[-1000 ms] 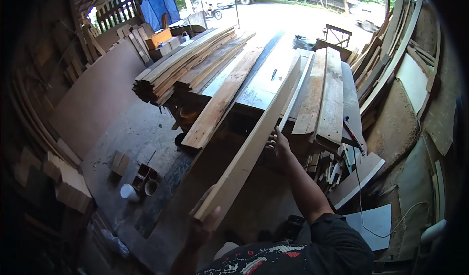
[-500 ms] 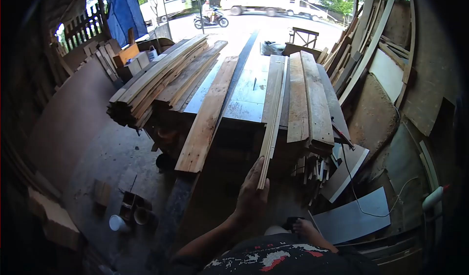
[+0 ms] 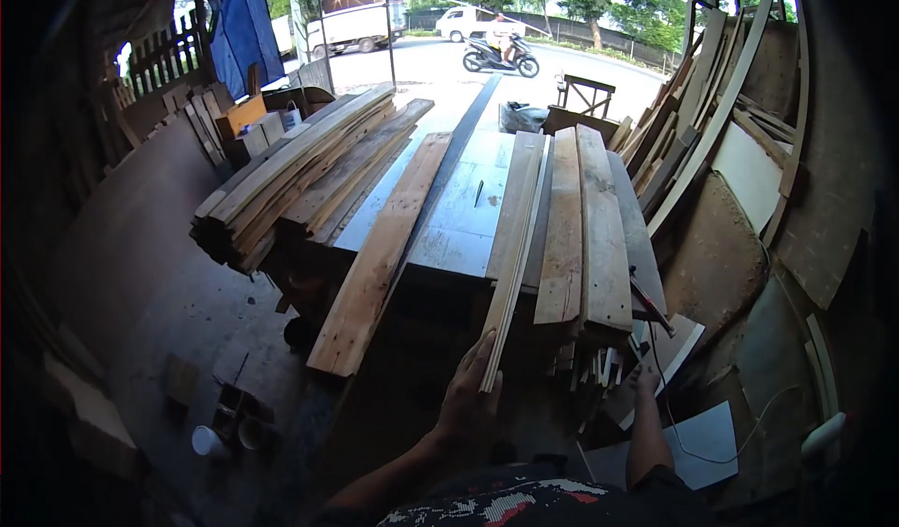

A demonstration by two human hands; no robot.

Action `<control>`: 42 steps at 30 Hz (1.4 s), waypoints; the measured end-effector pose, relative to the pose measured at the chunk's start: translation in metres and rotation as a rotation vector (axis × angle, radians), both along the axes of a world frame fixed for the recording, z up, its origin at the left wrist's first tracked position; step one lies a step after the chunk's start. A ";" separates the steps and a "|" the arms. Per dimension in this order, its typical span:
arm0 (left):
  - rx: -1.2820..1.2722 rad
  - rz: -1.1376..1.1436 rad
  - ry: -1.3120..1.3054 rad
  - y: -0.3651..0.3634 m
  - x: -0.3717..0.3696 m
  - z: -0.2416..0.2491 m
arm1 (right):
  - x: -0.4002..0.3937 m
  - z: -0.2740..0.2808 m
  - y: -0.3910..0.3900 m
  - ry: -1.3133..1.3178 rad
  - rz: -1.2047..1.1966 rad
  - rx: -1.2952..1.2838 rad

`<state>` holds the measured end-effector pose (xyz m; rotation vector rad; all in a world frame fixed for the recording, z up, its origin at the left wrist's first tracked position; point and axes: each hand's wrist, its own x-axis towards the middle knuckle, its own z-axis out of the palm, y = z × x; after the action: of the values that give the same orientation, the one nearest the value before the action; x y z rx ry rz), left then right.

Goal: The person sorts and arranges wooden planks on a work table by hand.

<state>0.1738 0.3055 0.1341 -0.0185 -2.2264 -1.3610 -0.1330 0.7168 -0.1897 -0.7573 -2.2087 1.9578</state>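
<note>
My left hand [image 3: 471, 386] is wrapped round the near end of some thin wood strips [image 3: 506, 307], which slope up onto the table. Down at the right, my right hand [image 3: 642, 377] is beside the hanging offcuts, near a dark cable; its fingers are small and dim. A wide plank [image 3: 379, 265] lies left of the strips and overhangs the table edge. Two boards [image 3: 604, 237] rest to their right, with a red and black tool [image 3: 650, 302] beside them. A small dark pointed object [image 3: 478, 193] is on the pale tabletop [image 3: 454, 246].
Stacked planks [image 3: 300, 171] cover the table's left side. Boards [image 3: 702, 124] lean along the right wall. A white cup [image 3: 208, 441] stands on the floor at lower left. Outside, a person rides a motorcycle [image 3: 501, 56] past a white van [image 3: 464, 23].
My right hand has moved from beside my body out to the right and up. The view has shifted, with the table lower in it. The motorcycle has moved right.
</note>
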 end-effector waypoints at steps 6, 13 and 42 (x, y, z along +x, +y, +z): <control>0.089 -0.002 -0.012 0.005 -0.044 -0.013 | -0.135 0.072 -0.010 0.296 0.077 0.962; 0.741 0.167 -0.131 0.000 -0.046 -0.034 | -0.171 0.091 -0.032 0.018 0.376 1.301; 1.243 0.228 0.003 -0.045 0.021 -0.097 | 0.150 0.234 -0.262 0.415 1.157 0.134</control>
<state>0.1952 0.2605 0.0368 0.6306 -1.0028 -2.3062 0.0173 0.4551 0.0440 1.1109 -2.6381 1.9251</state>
